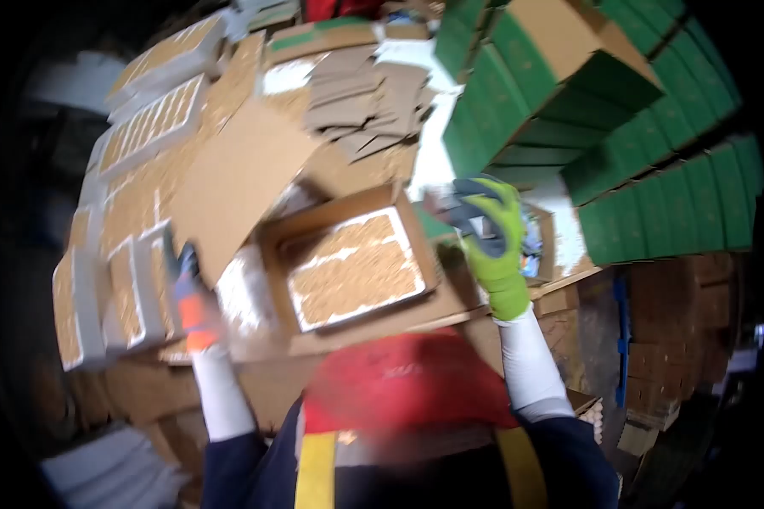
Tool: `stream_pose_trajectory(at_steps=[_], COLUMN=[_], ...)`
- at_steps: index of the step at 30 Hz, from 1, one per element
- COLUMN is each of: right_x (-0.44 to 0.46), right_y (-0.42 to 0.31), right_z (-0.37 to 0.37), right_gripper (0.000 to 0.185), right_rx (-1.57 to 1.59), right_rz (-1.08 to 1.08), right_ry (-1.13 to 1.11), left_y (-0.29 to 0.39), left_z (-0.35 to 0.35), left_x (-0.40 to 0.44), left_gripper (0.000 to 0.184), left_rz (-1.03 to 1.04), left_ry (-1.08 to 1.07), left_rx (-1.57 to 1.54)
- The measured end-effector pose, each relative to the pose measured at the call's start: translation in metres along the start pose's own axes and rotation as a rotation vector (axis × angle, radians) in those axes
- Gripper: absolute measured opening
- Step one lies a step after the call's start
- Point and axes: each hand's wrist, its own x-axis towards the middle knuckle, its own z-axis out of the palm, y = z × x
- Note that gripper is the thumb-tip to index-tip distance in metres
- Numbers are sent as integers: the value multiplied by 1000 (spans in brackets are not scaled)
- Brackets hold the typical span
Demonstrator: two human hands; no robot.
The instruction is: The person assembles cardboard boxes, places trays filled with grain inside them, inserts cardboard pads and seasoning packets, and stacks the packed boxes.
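Note:
My left hand point(192, 293), in a dark and orange glove, grips the lower left edge of a flat brown cardboard sheet point(238, 174), which is tilted. Right of the sheet is an open cardboard box point(277, 297) holding a white-edged block of brown crumbly material point(356, 273). Clear plastic film point(244, 293) bunches along the box's left side. Beyond the box's right wall, my right hand point(488, 222), in a yellow-green and grey glove, is closed. A small, blurred object shows at its fingertips; I cannot make out its kind.
Green cartons point(518, 106) are stacked at the right. Grey-brown cardboard pieces point(365, 97) lie piled at the back. White-sided trays point(153, 127) of brown material line the left. A small box point(545, 246) with bluish items stands near my right wrist, close to the table edge.

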Motion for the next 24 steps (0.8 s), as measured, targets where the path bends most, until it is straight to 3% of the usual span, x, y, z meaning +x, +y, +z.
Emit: stream_pose_trajectory(at_steps=[2, 3, 4, 5, 6, 7, 9, 11, 12, 15, 16, 17, 19, 20, 21, 23, 24], right_x=[-8, -26, -55, -42, -28, -14, 17, 35, 39, 10, 0, -3, -5, -9, -12, -4, 2], right_y=[-26, -14, -1, -3, -6, -10, -45, -69, -70, -51, -45, -36, -19, -15, -14, -21, -25], right_z=[35, 55, 61, 44, 36, 27, 3, 12, 30, 84, 98, 114, 137, 144, 150, 124, 104], right_gripper=[42, 45, 43, 39, 38, 36, 32, 33, 39, 68, 68, 70, 72, 73, 74, 70, 62], right_rx=[-51, -84, -20, 268, 343, 416, 139, 47, 6, -445, -452, -477, -503, -505, -504, -478, -306], right_rz=[-111, -132, 46, 280, 280, 272, 255, -66, -124, -75, -88, -72, -75, -96, -118, -229, -199], right_ry=[-411, -543, -228, -180, -96, -13, 80, -223, -371, -935, -950, -952, -960, -1071, -1175, -1091, -929], left_y=[76, 90, 103, 99, 83, 78, 93, 77, 69, 47, 37, 42, 55, 47, 44, 58, 60], left_z=[29, 34, 39, 41, 51, 55, 56, 64, 69, 90, 94, 98, 104, 111, 113, 109, 102], left_x=[2, -6, -14, -27, -44, -58, -74, -74, -76, -79, -83, -79, -76, -72, -75, -66, -69], left_gripper=[54, 54, 54, 52, 51, 48, 45, 41, 41, 38, 37, 37, 36, 35, 33, 27, 27], left_rz=[-312, -328, -333, -371, -267, -377, -638, -130, -2, 102, 221, 212, 66, 173, 39, 208, 202], left_ry=[3, -102, -210, -326, -317, -400, -617, -624, -559, -583, -519, -499, -607, -720, -915, -1178, -1169], left_rx=[-541, -445, -346, -195, -160, -259, -215, 267, 304, 609, 714, 705, 1014, 1190, 1245, 1355, 1349])
